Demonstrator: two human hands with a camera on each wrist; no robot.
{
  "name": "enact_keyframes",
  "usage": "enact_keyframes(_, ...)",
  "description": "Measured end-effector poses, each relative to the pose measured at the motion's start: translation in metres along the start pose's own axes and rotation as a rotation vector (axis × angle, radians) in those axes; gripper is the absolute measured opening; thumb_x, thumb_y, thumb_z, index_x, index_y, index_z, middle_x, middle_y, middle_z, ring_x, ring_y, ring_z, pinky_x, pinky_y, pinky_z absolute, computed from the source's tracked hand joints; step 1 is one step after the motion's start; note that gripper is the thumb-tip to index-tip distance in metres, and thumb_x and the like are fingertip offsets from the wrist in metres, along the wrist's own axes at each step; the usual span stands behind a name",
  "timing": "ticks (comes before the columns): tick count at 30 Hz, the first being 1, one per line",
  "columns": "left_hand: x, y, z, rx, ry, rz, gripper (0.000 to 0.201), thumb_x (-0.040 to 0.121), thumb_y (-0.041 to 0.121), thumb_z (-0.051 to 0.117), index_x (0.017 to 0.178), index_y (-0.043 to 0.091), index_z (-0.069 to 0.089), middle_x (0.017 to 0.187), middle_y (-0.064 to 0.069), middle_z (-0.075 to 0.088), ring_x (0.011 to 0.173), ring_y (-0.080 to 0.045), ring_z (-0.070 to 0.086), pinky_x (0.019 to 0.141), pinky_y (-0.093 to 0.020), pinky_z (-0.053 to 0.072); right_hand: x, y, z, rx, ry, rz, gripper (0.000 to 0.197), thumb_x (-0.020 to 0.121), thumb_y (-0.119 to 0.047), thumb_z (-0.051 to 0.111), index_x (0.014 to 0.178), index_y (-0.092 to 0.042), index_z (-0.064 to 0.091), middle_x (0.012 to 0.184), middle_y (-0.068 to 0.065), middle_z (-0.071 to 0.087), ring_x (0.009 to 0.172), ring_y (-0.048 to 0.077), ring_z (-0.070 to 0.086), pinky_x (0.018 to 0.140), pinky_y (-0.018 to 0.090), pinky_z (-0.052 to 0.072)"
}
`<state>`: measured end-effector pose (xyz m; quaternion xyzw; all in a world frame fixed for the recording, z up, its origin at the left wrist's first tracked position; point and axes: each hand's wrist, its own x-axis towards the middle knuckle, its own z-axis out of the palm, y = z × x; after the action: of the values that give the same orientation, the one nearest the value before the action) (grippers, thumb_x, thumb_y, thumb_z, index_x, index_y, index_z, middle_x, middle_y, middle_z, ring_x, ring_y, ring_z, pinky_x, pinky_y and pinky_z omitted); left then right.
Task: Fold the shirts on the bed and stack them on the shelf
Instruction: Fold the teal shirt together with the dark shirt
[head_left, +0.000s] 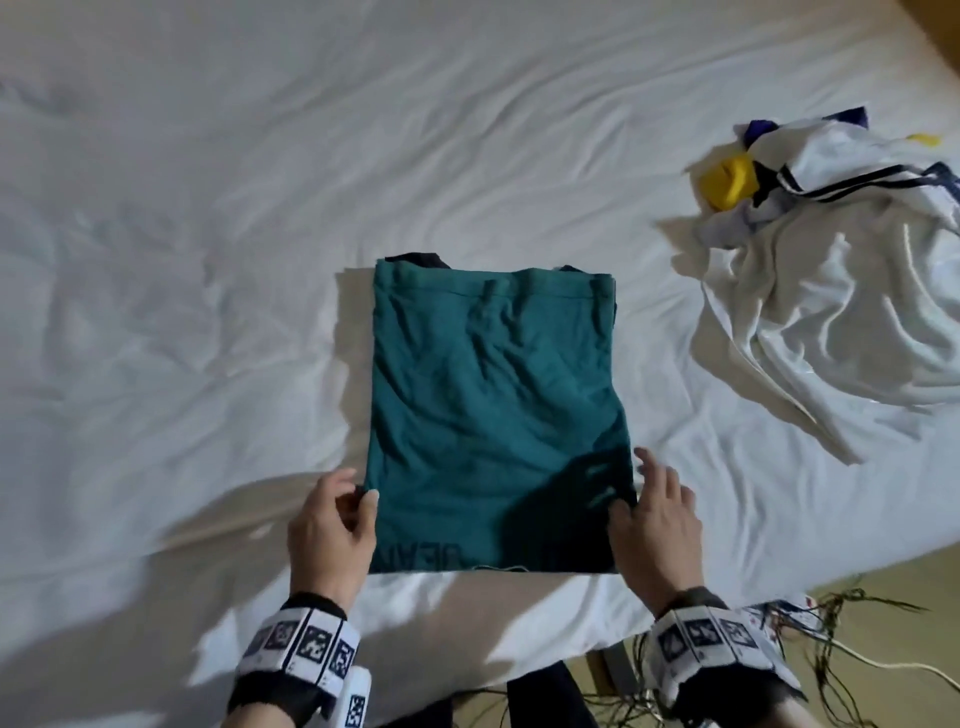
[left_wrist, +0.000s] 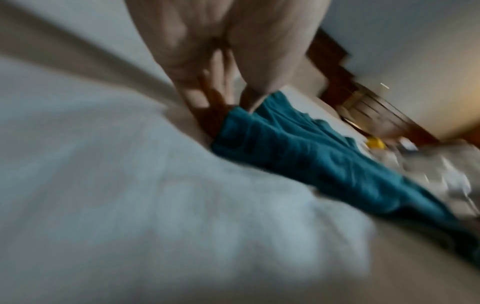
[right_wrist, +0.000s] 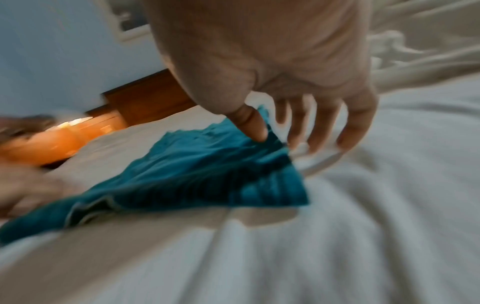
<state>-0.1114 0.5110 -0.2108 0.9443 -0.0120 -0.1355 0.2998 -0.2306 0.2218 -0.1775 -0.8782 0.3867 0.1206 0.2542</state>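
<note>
A teal shirt (head_left: 493, 405) lies folded into a flat rectangle on the white bed (head_left: 208, 260), with dark print near its close edge. A dark layer (head_left: 415, 258) peeks out at its far edge. My left hand (head_left: 358, 493) is at the shirt's left edge. In the blurred left wrist view its thumb lies on the teal shirt (left_wrist: 311, 156) and its fingers reach the edge, so my left hand (left_wrist: 233, 105) pinches it. My right hand (head_left: 636, 483) is at the right edge. In the right wrist view only the thumb of my right hand (right_wrist: 285, 135) touches the teal shirt (right_wrist: 207, 174), while its spread fingers point down at the sheet beside it.
A crumpled pile of white clothes (head_left: 831, 312) with dark stripes and a yellow piece (head_left: 727, 179) lies at the bed's right side. Tangled cables (head_left: 831, 623) lie on the floor past the bed's near right corner. Wooden furniture (right_wrist: 145, 98) stands beyond the bed.
</note>
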Motion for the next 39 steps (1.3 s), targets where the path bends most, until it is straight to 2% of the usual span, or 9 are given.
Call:
enact_keyframes(3,0.023,0.023,0.014,0.138,-0.064,0.201,0.068,0.093,0.049,0.044,0.149,0.013,0.032,0.154,-0.011,0.032,0.142,-0.029,0.029,0.114,-0.046,0.028,0.002,-0.050,0.024,-0.033,0.002,-0.332,0.070,0.090,-0.045,0.029,0.155,-0.023,0.017,0.163,-0.006,0.009,0.150,0.017,0.001,0.118,0.049,0.006)
enact_keyframes(8,0.089,0.057,0.058,0.433,-0.277,0.499,0.067,0.094,0.056,0.022,0.155,0.034,0.005,0.164,0.005,-0.002,0.150,-0.019,-0.002,0.117,-0.060,0.011,0.069,-0.091,0.070,-0.294,-0.183,-0.542,0.070,0.094,-0.059,0.011,0.155,-0.027,-0.001,0.159,-0.014,-0.017,0.146,0.010,-0.022,0.112,0.061,-0.016)
enact_keyframes(14,0.157,0.028,0.039,0.594,-0.290,0.221,0.061,0.091,0.069,-0.001,0.138,0.049,-0.033,0.152,0.007,-0.040,0.142,-0.016,-0.033,0.114,-0.057,-0.016,0.141,-0.053,0.040,-0.215,-0.097,-0.091,0.070,0.098,-0.058,0.020,0.152,-0.028,-0.012,0.158,-0.003,-0.025,0.146,0.015,-0.023,0.108,0.057,-0.022)
enact_keyframes(18,0.169,0.035,0.011,0.389,-0.137,0.047,0.076,0.098,0.055,0.033,0.155,0.012,0.009,0.163,-0.008,0.007,0.149,-0.024,0.008,0.117,-0.053,0.012,0.160,-0.041,0.001,-0.157,-0.019,0.168,0.076,0.095,-0.061,0.032,0.153,-0.014,0.014,0.162,0.009,0.003,0.148,0.026,0.004,0.115,0.058,0.011)
enact_keyframes(22,0.197,0.074,0.009,-0.012,-0.027,-0.112,0.049,0.078,0.047,0.074,0.111,0.011,0.066,0.112,-0.011,0.066,0.108,-0.030,0.059,0.092,-0.037,0.048,0.176,-0.067,-0.008,-0.079,-0.004,0.110,0.067,0.088,-0.068,0.043,0.116,-0.009,0.055,0.124,0.014,0.054,0.117,0.033,0.048,0.098,0.046,0.040)
enact_keyframes(25,0.226,0.092,0.004,-0.201,-0.196,-0.351,0.054,0.063,0.048,0.083,0.104,0.016,0.069,0.104,-0.002,0.071,0.095,-0.024,0.066,0.088,-0.033,0.053,0.197,-0.082,-0.017,0.181,-0.068,0.259,0.069,0.079,-0.069,0.058,0.097,-0.003,0.063,0.098,0.017,0.066,0.091,0.033,0.062,0.082,0.038,0.050)
enact_keyframes(30,0.239,0.108,-0.005,-0.435,-0.377,-0.351,0.029,0.066,0.022,0.088,0.090,0.015,0.073,0.094,-0.003,0.074,0.086,-0.020,0.070,0.085,-0.029,0.053,0.211,-0.091,-0.033,0.645,-0.070,0.369,0.034,0.076,-0.036,0.079,0.084,-0.003,0.072,0.089,0.014,0.071,0.083,0.030,0.068,0.086,0.042,0.056)
enact_keyframes(35,0.230,0.126,-0.048,-0.893,-0.374,-0.293,0.022,0.082,0.001,0.070,0.103,0.003,0.070,0.106,-0.016,0.072,0.085,-0.023,0.072,0.081,-0.034,0.058,0.215,-0.125,-0.065,0.953,-0.051,0.162,0.011,0.083,-0.023,0.073,0.076,-0.013,0.074,0.085,0.013,0.075,0.084,0.031,0.072,0.085,0.051,0.057)
enact_keyframes(39,0.241,0.161,-0.126,-1.091,-0.246,-0.138,0.021,0.087,0.001,0.061,0.107,0.001,0.068,0.106,-0.013,0.071,0.084,-0.022,0.073,0.078,-0.033,0.058,0.207,-0.185,-0.128,1.204,-0.030,-0.128,0.012,0.092,-0.012,0.063,0.100,-0.008,0.071,0.096,0.013,0.074,0.090,0.028,0.070,0.082,0.039,0.057)
